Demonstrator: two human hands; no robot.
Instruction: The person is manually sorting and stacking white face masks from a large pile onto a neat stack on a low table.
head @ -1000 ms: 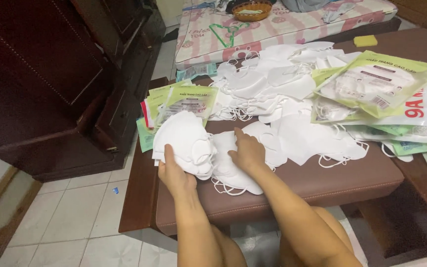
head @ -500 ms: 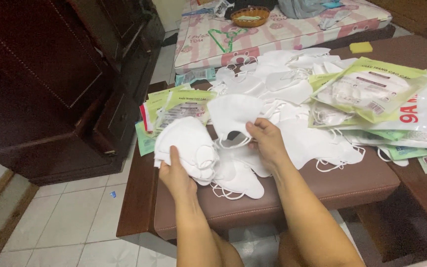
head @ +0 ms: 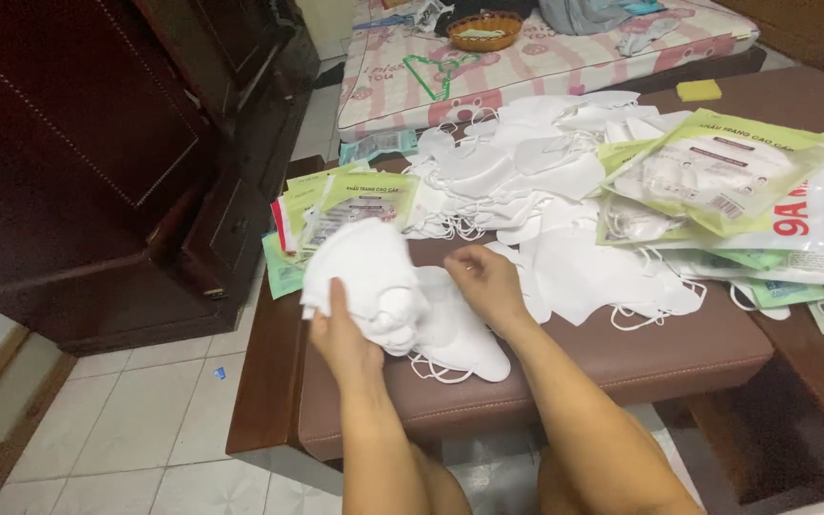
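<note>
My left hand (head: 345, 339) grips a thick stack of white face masks (head: 366, 277), held upright above the brown cushioned bench (head: 622, 367). My right hand (head: 484, 281) rests fingers-down on a white mask (head: 455, 334) that lies flat beside the stack, with its ear loops trailing toward the bench's front edge. A big loose heap of white masks (head: 536, 172) spreads across the bench beyond both hands. More flat masks (head: 593, 277) lie just right of my right hand.
Green-and-clear mask packets sit at the left (head: 355, 205) and in a pile at the right (head: 727, 176). A dark wooden cabinet (head: 97, 153) stands at the left, over tiled floor (head: 145, 429). A patterned mattress (head: 545, 57) with a basket (head: 484, 29) lies behind.
My right hand held a mask lifted up half a second ago; now that hand is lower and nearer the stack, pressing a mask flat. The left hand's stack stayed roughly in place.
</note>
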